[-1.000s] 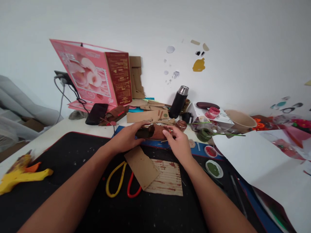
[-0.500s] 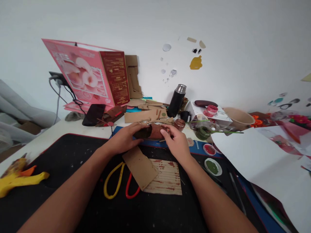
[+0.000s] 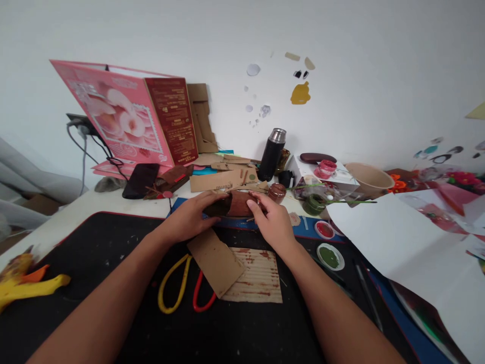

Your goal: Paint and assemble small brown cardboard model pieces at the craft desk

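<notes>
Between my two hands is a reddish-brown painted cardboard piece (image 3: pixel 242 203), curved, with a dark greenish part at its left end. My left hand (image 3: pixel 192 217) curls around that left end, thumb below and fingers above. At the other end, my right hand (image 3: pixel 273 220) pinches the piece between thumb and fingers. Just below lie a plain cardboard rectangle (image 3: pixel 215 263) and a ribbed, paint-streaked cardboard sheet (image 3: pixel 255 278). Scissors (image 3: pixel 172 285) with one yellow and one red handle loop stick out from under the cardboard, their blades hidden.
A pink box (image 3: pixel 125 116) stands at the back left, near a black phone (image 3: pixel 141 180). Behind my hands are a black thermos (image 3: pixel 272 156) and a brown paint jar (image 3: pixel 277 192). Green paint (image 3: pixel 330 257) sits in a lid at right. A yellow tool (image 3: pixel 34 288) lies at left.
The camera view has swung slightly to the right, so the surroundings appear farther left. Both hands keep their hold on the brown cardboard piece, with little visible movement.
</notes>
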Demonstrator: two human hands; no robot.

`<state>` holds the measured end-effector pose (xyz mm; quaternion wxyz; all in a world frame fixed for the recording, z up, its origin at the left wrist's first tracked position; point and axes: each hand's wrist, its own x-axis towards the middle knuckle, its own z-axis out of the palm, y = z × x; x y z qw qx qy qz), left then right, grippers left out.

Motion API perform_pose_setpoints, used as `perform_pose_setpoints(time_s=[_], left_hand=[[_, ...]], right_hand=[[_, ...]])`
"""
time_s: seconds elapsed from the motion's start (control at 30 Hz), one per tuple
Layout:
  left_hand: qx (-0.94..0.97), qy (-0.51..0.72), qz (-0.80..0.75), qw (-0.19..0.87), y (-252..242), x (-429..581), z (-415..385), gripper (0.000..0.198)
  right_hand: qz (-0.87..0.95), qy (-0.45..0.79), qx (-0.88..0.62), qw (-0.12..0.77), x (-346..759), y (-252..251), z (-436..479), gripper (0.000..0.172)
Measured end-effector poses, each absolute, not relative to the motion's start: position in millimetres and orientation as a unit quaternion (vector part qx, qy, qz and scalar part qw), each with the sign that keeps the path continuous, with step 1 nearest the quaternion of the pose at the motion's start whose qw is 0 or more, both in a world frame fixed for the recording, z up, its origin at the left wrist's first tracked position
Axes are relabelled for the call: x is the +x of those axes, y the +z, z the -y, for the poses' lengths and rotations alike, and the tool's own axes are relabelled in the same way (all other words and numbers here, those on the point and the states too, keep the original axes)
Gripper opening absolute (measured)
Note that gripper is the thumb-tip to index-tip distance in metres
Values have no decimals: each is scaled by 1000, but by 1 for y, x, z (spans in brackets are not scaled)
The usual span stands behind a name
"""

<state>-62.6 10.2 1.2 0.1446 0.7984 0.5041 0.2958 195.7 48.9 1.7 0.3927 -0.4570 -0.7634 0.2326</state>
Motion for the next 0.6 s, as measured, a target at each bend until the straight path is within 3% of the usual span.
perform_pose_setpoints(time_s=[0.6], left_hand=[[758,364,-503,201,11,-64,-9,62]], right_hand=[[661,331,-450,501,201,13,-53,47]])
